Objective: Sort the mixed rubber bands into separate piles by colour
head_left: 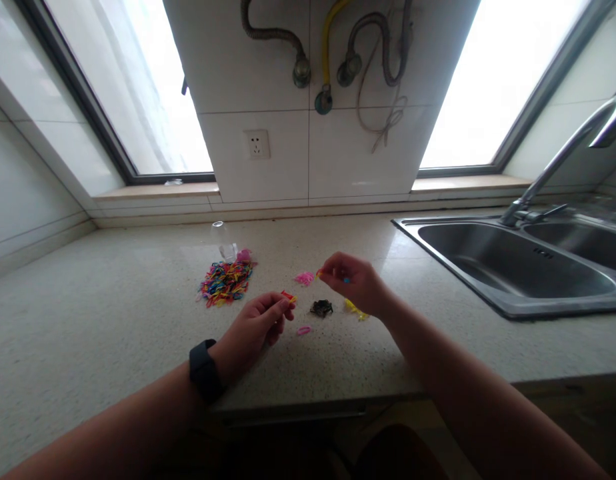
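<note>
My left hand (265, 316) is closed, with a few small red and yellow rubber bands (289, 297) pinched between thumb and fingers. Opposite it, my right hand (353, 277) pinches a small orange-yellow rubber band at its fingertips. Small heaps of pink bands (305, 279), black bands (321, 307) and yellow bands (355, 309) lie around the hands. A bit of blue (347, 281) shows by the right hand, mostly hidden. One loose pink band (303, 330) lies nearer me. Left of my hands is a large mixed-colour pile of rubber bands (227, 281).
A clear container (224, 241) stands behind the mixed pile, beside a pink item (245, 255). The speckled countertop (138, 313) runs to a metal sink (503, 257) with a tap (563, 150) on the right. A socket (257, 144) and hoses are on the wall.
</note>
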The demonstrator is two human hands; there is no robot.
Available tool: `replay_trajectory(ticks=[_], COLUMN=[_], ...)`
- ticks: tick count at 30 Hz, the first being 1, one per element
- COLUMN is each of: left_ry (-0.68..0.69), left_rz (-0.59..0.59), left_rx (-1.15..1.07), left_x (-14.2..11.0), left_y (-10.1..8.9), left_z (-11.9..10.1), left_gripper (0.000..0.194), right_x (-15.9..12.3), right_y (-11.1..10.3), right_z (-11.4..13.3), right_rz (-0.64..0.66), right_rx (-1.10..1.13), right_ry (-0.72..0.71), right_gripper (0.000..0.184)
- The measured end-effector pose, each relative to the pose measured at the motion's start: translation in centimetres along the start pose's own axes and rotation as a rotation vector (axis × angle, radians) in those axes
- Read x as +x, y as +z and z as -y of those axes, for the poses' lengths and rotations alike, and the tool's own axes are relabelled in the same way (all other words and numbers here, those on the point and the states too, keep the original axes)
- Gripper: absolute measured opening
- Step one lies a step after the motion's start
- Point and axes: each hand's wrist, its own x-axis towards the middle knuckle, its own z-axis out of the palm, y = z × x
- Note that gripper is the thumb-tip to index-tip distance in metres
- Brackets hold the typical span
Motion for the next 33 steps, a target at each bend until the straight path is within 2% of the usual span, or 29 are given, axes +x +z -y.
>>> replay_trajectory(ticks=[2,7,15,18,21,27,31,33], left_ry=[-0.008,-0.024,-0.020,-0.004,0.026,0.246,0.467,0.583], left_rz=[-0.007,-0.011,0.002,0.026,0.069,0.256,0.373,0.385], left_rx=[-0.002,-0.005,0.051,0.123,0.298,0.685,0.843,0.910], left_x=[0.0,-0.1,0.0,0.0,-0.1,0.8,3.3,4.9], left_y=[0.0,0.1,0.0,0.2,0.5,2.7,5.6,7.0], left_z=[0.0,-0.1,0.0,-0.1,-0.4,-2.7,-4.2,-4.2], left_gripper=[0.031,0.032,0.031,0.032,0.031,0.024,0.020,0.018], right_x=[0.3,0.7,1.4,1.9,2.4,2.4,2.3,2.3], right_y=[-0.4,-0.8,-1.7,-2.4,-3.2,-4.0,-4.1,-4.2], right_z=[-0.4,-0.5,-1.9,-2.8,-3.6,-4.9,-5.3,-5.4], right_rz=[-0.041,-0.035,-0.133,-0.220,-0.330,-0.413,-0.420,-0.434], right_rx=[0.091,0.300,0.404,0.428,0.444,0.470,0.454,0.446], right_ry=[0.072,0.206,0.240,0.266,0.296,0.354,0.361,0.367], right_gripper=[0.018,0.024,0.024,0.025,0.027,0.032,0.033,0.033])
